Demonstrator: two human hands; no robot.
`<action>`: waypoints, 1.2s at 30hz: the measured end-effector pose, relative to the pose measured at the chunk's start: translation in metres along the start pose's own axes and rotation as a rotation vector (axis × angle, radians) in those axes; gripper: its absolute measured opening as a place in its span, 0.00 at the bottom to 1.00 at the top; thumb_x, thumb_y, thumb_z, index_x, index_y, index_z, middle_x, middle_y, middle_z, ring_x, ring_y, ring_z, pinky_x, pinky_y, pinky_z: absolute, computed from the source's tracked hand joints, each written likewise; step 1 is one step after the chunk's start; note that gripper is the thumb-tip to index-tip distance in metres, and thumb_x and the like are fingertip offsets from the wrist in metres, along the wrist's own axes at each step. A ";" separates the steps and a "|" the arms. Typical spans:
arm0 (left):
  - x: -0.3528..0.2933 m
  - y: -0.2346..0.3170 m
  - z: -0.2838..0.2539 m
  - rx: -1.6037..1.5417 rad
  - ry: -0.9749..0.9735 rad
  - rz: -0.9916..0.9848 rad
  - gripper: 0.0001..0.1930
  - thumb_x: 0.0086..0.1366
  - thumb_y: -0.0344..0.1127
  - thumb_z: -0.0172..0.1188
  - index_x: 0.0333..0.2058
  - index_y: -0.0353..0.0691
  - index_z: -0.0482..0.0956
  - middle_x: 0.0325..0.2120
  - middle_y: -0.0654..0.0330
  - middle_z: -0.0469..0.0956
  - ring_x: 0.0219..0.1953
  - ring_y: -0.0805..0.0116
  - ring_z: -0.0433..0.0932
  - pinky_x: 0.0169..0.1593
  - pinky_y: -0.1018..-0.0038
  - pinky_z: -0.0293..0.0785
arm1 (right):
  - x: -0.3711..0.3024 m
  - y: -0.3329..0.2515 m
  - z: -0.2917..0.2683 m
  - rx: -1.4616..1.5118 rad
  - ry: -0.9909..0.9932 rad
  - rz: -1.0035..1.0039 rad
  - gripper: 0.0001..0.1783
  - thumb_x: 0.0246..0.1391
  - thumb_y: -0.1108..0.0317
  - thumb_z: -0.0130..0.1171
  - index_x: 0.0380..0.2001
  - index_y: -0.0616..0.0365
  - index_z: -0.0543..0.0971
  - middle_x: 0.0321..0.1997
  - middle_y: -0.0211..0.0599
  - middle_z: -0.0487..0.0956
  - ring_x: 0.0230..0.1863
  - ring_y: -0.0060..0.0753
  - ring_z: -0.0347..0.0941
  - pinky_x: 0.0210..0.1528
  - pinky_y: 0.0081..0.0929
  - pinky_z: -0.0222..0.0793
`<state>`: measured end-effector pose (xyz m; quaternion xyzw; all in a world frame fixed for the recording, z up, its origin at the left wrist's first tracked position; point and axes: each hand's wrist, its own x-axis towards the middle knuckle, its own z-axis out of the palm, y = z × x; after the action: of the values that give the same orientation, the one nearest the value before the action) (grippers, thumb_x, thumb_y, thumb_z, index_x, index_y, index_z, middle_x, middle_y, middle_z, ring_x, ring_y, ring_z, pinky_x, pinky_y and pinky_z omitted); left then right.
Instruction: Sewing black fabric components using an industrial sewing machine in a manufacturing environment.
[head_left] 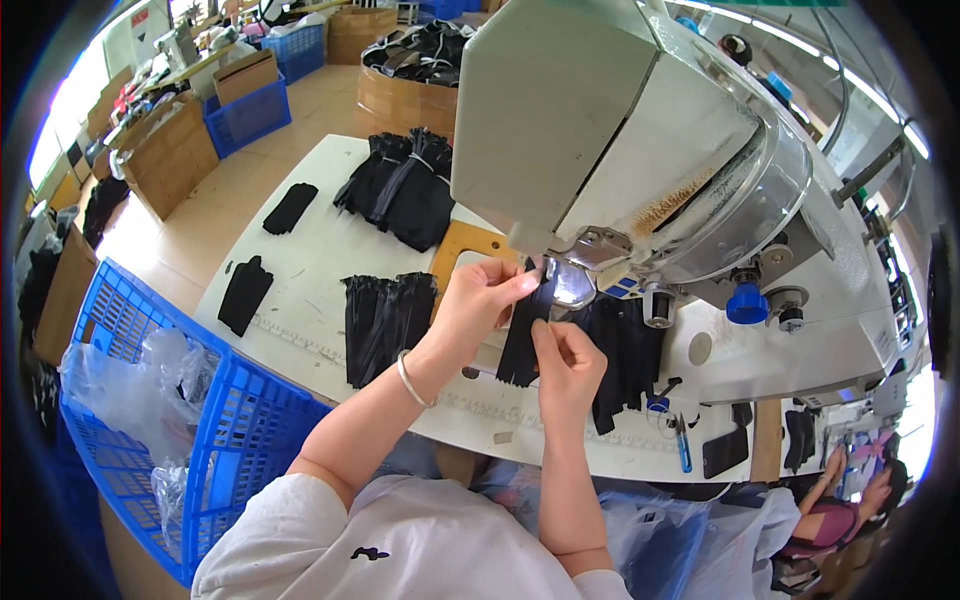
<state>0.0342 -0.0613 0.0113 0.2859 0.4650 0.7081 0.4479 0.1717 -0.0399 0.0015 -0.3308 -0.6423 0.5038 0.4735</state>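
Note:
Pinched between my left thumb and fingers is the upper end of a black zipper [517,350], just beside the shiny metal head [572,285] of a large pale machine [560,110]. My left hand [474,308] is closed on it. Lower down, my right hand [569,368] is closed too, thumb and finger gripping the zipper's right edge. The strip hangs nearly upright, its frayed lower end over the table [310,285]. One pile of black zippers [388,325] lies left of my left forearm, and another pile [630,350] is right of my right hand.
A tied black bundle [405,190] and two small black stacks [291,208] lie on the table's left part. A blue crate [230,440] with plastic bags stands at the left. Blue-handled snips [684,445] and a black phone [725,453] lie at the right front. Another person [830,515] sits far right.

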 end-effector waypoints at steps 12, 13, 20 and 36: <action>0.053 0.005 0.008 -0.108 0.036 0.154 0.03 0.59 0.29 0.60 0.28 0.37 0.78 0.18 0.71 0.72 0.17 0.86 0.62 0.19 0.83 0.53 | -0.001 0.013 0.001 -0.093 0.032 -0.027 0.08 0.56 0.70 0.60 0.28 0.66 0.79 0.17 0.27 0.75 0.19 0.09 0.65 0.22 0.13 0.58; 0.053 0.005 0.008 -0.106 0.035 0.166 0.03 0.59 0.29 0.60 0.28 0.37 0.78 0.19 0.71 0.72 0.17 0.87 0.62 0.18 0.83 0.52 | -0.005 0.015 -0.001 -0.105 0.015 -0.010 0.08 0.55 0.70 0.60 0.29 0.66 0.79 0.18 0.29 0.77 0.19 0.10 0.67 0.22 0.13 0.59; 0.034 0.007 -0.002 -0.129 0.156 0.220 0.08 0.61 0.31 0.60 0.24 0.35 0.75 0.15 0.72 0.69 0.14 0.86 0.60 0.17 0.84 0.52 | -0.025 0.026 -0.012 0.030 -0.048 0.113 0.08 0.57 0.70 0.58 0.33 0.65 0.81 0.21 0.30 0.78 0.22 0.14 0.69 0.25 0.15 0.63; -0.078 -0.024 -0.157 0.367 0.565 0.084 0.23 0.65 0.36 0.56 0.56 0.32 0.65 0.53 0.50 0.67 0.59 0.64 0.63 0.59 0.73 0.60 | -0.023 0.092 0.089 0.220 -0.208 0.231 0.11 0.55 0.69 0.60 0.37 0.66 0.76 0.42 0.35 0.76 0.36 0.19 0.72 0.40 0.19 0.69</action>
<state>-0.0523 -0.1905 -0.0731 0.1732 0.6783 0.6816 0.2128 0.0904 -0.0655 -0.0968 -0.2948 -0.5865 0.6534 0.3771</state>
